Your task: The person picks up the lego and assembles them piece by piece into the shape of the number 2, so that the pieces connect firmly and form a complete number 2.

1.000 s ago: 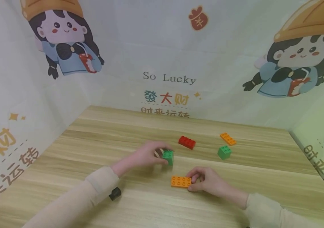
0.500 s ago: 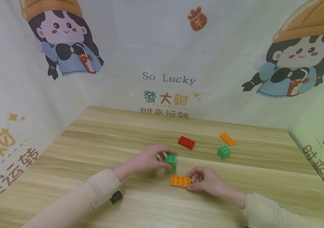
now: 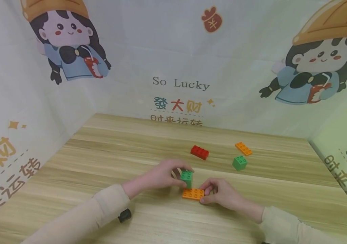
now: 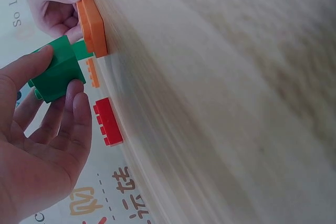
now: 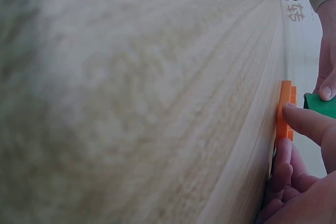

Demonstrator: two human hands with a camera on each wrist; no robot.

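My left hand [image 3: 167, 174] pinches a green square toy brick [image 3: 187, 179] between thumb and fingers, studs up. It hovers just above the back edge of an orange flat eight-stud brick [image 3: 193, 194]; the right wrist view shows a gap between the green brick [image 5: 321, 105] and the orange one [image 5: 284, 111]. With thumb and fingers my right hand [image 3: 225, 196] grips the orange brick's right end as it lies on the table. Fingers partly cover the green brick [image 4: 59, 72] in the left wrist view.
Farther back on the wooden table [image 3: 124, 145] lie a red brick [image 3: 199, 153], a second green brick [image 3: 239, 163] and a second orange flat brick [image 3: 243, 148]. A black device [image 3: 125, 215] shows by the left sleeve. Printed cloth [image 3: 124, 67] hangs around the table's sides.
My left hand has carried the green brick right and toward me, from behind the orange brick to just over its back edge. My right hand has stayed nearly still on the orange brick.
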